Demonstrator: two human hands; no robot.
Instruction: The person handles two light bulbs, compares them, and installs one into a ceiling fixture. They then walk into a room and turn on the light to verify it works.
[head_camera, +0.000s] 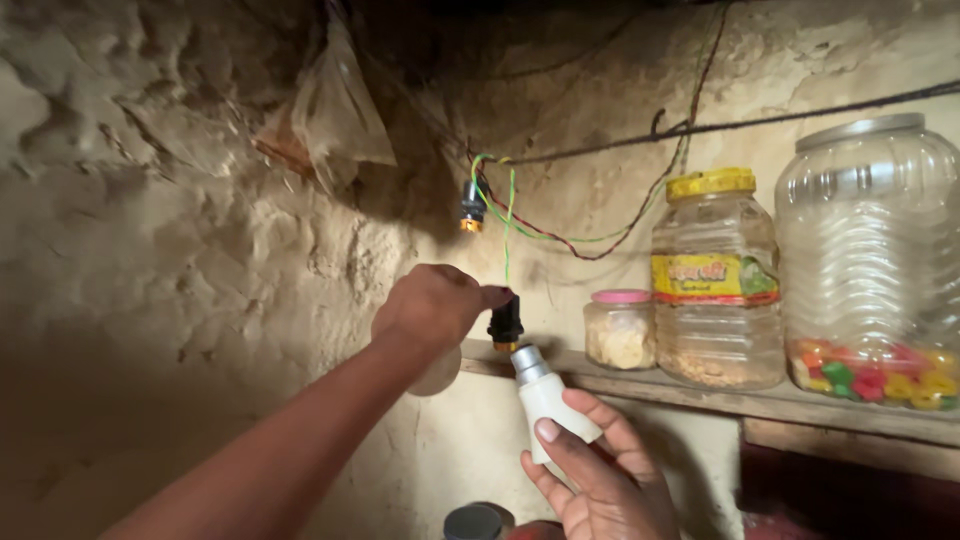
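Bulb meets socket
Left hand (432, 305) pinches the hanging black socket (506, 323); right hand (595, 480) grips a white bulb (545, 395) just below, by the shelf (700, 395).

My left hand (432, 305) and right hand (598, 480) are both bare, with no gloves, rings, watch or bracelet, my left forearm shows no sleeve up to the frame's edge, and my nails are short and unpainted.

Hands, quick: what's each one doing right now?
Left hand: closed, pinching the black hanging lamp socket.
Right hand: closed around the white plastic bulb, its metal base just below the socket.
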